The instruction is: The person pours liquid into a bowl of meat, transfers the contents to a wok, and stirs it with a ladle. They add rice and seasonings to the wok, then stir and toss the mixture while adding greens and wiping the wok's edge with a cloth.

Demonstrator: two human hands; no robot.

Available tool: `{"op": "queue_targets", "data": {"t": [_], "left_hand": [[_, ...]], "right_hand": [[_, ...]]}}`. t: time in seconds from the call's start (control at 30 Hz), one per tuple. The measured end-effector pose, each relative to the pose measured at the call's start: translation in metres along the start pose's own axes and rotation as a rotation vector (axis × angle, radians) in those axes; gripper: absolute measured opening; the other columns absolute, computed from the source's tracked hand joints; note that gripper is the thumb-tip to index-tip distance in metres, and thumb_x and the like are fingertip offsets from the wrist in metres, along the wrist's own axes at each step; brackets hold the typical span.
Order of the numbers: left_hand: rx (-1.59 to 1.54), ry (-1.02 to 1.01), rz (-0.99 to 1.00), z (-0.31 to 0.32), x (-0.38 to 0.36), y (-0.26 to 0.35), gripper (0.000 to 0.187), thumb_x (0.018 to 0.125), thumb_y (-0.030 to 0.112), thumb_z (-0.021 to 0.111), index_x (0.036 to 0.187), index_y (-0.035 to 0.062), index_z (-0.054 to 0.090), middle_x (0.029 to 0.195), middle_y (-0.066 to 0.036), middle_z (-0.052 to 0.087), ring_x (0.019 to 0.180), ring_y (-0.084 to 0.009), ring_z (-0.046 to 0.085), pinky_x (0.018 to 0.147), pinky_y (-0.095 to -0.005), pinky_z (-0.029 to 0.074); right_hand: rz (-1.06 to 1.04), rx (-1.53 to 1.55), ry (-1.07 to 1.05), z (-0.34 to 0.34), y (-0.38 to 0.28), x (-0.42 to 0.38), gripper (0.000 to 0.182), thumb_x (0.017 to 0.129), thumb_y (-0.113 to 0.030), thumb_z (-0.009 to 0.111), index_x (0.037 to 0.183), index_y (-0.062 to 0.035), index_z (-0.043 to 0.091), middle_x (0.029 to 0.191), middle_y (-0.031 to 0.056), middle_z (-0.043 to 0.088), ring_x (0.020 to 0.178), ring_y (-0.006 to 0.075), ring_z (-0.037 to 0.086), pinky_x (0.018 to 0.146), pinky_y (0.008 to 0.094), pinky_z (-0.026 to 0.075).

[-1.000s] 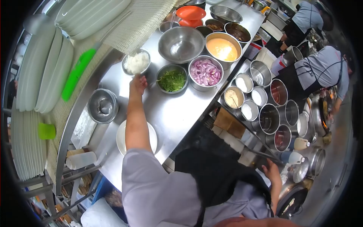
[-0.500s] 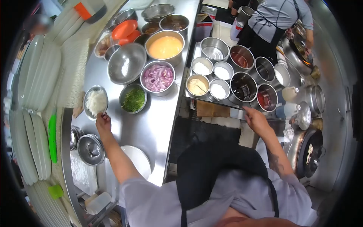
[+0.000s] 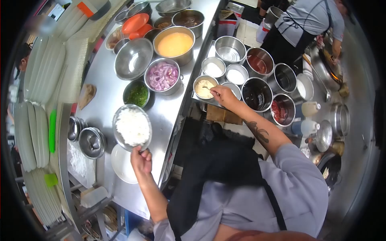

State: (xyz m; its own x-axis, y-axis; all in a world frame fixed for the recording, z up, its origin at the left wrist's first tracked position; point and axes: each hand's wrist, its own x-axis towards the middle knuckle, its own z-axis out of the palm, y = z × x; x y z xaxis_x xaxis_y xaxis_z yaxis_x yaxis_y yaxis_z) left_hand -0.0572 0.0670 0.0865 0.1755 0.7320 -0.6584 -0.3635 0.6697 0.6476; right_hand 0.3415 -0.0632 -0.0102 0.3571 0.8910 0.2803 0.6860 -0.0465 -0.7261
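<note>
My left hand (image 3: 142, 160) is closed on the near rim of a metal bowl (image 3: 148, 138) heaped with what looks like white rice (image 3: 130, 125). The bowl hangs over the steel counter, partly above a round white plate (image 3: 122, 166). My right hand (image 3: 225, 97) pinches the handle of a spoon (image 3: 206, 88) whose end is in a small pot of pale yellow powder (image 3: 202, 83). Near it stand pots of white powder (image 3: 236, 74), one partly hidden by my right hand. Beyond the rice are bowls of chopped greens (image 3: 136, 94) and cut purple onions (image 3: 162, 75).
A pot of orange-yellow liquid (image 3: 175, 43) and an empty metal bowl (image 3: 134, 58) stand farther back. Dark and red sauces fill pots (image 3: 257, 94) on the right. Stacked metal bowls (image 3: 91, 142) sit at left. A co-worker (image 3: 303, 24) bends over a wok at upper right.
My left hand has lifted the rice bowl off the counter and brought it right and closer. My right hand has moved left from the tray edge and taken hold of the spoon.
</note>
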Motion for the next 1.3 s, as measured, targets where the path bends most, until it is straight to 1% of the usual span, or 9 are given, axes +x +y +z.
{"op": "queue_targets", "data": {"t": [0.1,0.3,0.4,0.5,0.6,0.73,0.97,1.07,1.3], "left_hand": [[0.012,0.010,-0.020,0.010,-0.013,-0.038,0.015,0.079,0.004,0.050,0.094,0.0045,0.048,0.072,-0.001,0.047,0.048,-0.0098,0.039,0.040,-0.0236,0.030],[0.045,0.047,-0.049,0.043,-0.015,-0.090,0.022,0.080,0.004,0.050,0.102,0.0020,0.047,0.078,-0.005,0.050,0.048,-0.0105,0.040,0.040,-0.0243,0.030],[0.099,0.029,-0.041,0.068,-0.019,-0.105,0.021,0.080,0.004,0.051,0.100,0.0014,0.047,0.076,-0.006,0.050,0.048,-0.0105,0.039,0.041,-0.0248,0.030],[0.145,0.079,-0.053,0.087,-0.020,-0.120,0.019,0.080,0.004,0.052,0.099,0.0015,0.047,0.075,-0.006,0.050,0.048,-0.0104,0.039,0.041,-0.0248,0.030],[0.140,0.047,-0.075,0.105,-0.018,-0.133,0.019,0.081,0.004,0.052,0.099,0.0022,0.048,0.074,-0.005,0.050,0.048,-0.0106,0.039,0.041,-0.0250,0.031],[0.216,0.036,-0.105,0.125,-0.013,-0.146,0.021,0.081,0.004,0.050,0.101,0.0009,0.048,0.073,-0.005,0.050,0.047,-0.0102,0.039,0.040,-0.0236,0.030],[0.269,0.049,-0.116,0.151,-0.011,-0.154,0.014,0.081,0.004,0.050,0.094,-0.0014,0.049,0.070,-0.005,0.049,0.047,-0.0099,0.040,0.040,-0.0238,0.030],[0.293,0.039,-0.148,0.151,-0.008,-0.156,0.017,0.081,0.006,0.051,0.098,0.0011,0.049,0.072,-0.003,0.049,0.048,-0.0089,0.039,0.042,-0.0231,0.031],[0.306,0.050,-0.132,0.154,-0.004,-0.159,0.013,0.081,0.004,0.050,0.093,-0.0024,0.050,0.071,-0.005,0.050,0.048,-0.0098,0.040,0.040,-0.0237,0.030]], "right_hand": [[-0.078,0.011,0.056,-0.024,-0.006,0.017,0.015,0.085,-0.010,0.060,0.093,0.0023,0.063,0.079,0.0169,0.062,0.073,0.0346,0.060,0.065,0.0388,0.048],[-0.229,-0.054,-0.039,-0.081,-0.004,0.016,0.011,0.087,-0.008,0.058,0.093,0.0012,0.060,0.085,0.0165,0.062,0.076,0.0331,0.060,0.067,0.0372,0.049],[-0.081,0.092,0.043,-0.101,0.010,0.022,0.011,0.087,-0.009,0.059,0.092,0.0007,0.060,0.086,0.0152,0.063,0.078,0.0296,0.062,0.068,0.0349,0.049],[-0.031,0.188,0.212,-0.110,0.039,0.049,0.015,0.088,-0.010,0.058,0.097,0.0015,0.061,0.081,0.0142,0.064,0.070,0.0236,0.063,0.063,0.0299,0.049],[0.135,0.227,0.127,-0.093,0.082,0.071,0.016,0.089,-0.011,0.058,0.098,0.0019,0.060,0.076,0.0124,0.065,0.065,0.0186,0.062,0.061,0.0276,0.048],[0.203,0.366,0.152,-0.079,0.103,0.084,0.016,0.091,-0.012,0.056,0.097,0.0014,0.061,0.073,0.0090,0.065,0.064,0.0138,0.061,0.061,0.0252,0.047],[0.140,0.326,0.171,-0.070,0.120,0.104,0.015,0.090,-0.012,0.056,0.097,0.0007,0.061,0.073,0.0085,0.065,0.063,0.0141,0.061,0.060,0.0252,0.047],[0.068,0.285,0.195,-0.061,0.131,0.103,0.015,0.090,-0.012,0.057,0.097,0.0006,0.061,0.073,0.0085,0.065,0.062,0.0140,0.060,0.059,0.0256,0.047],[0.284,0.465,0.128,-0.054,0.142,0.099,0.016,0.091,-0.014,0.056,0.098,-0.0005,0.059,0.074,0.0030,0.064,0.060,0.0073,0.054,0.055,0.0219,0.044]]}}
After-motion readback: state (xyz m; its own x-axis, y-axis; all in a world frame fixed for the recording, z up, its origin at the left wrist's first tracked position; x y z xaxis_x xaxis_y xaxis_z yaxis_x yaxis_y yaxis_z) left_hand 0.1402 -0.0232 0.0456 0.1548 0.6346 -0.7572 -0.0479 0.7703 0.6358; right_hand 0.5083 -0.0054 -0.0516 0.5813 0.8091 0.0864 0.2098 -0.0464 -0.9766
